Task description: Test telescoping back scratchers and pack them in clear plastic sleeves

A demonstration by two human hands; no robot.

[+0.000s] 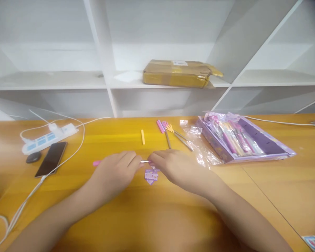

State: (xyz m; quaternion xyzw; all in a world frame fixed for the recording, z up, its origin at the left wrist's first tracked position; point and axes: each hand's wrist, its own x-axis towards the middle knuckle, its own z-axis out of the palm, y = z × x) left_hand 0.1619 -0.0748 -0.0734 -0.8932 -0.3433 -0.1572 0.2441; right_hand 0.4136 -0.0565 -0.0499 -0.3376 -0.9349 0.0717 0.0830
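Note:
My left hand (118, 168) is closed around a slim pink-handled metal rod (144, 161); its pink end sticks out to the left of the fist. Between the two hands a short silver stretch shows. My right hand (173, 168) has its fingers pinched at the other end, which they hide. Just below lie small purple printed cards (151, 175). Beyond the hands are a yellow tube (142, 137), pink tubes (160, 126), a rod with a pink hand-shaped head (168, 138), and metal rods (183, 140) by a yellow hand-shaped head (169, 128).
Clear plastic wrappers (199, 143) lie beside an open purple box (267, 157) holding several wrapped items. To the left are a white power strip (49, 138), a phone (51, 159), a black mouse-like object (33, 157) and white cables. A taped carton (177, 73) sits on the shelf behind.

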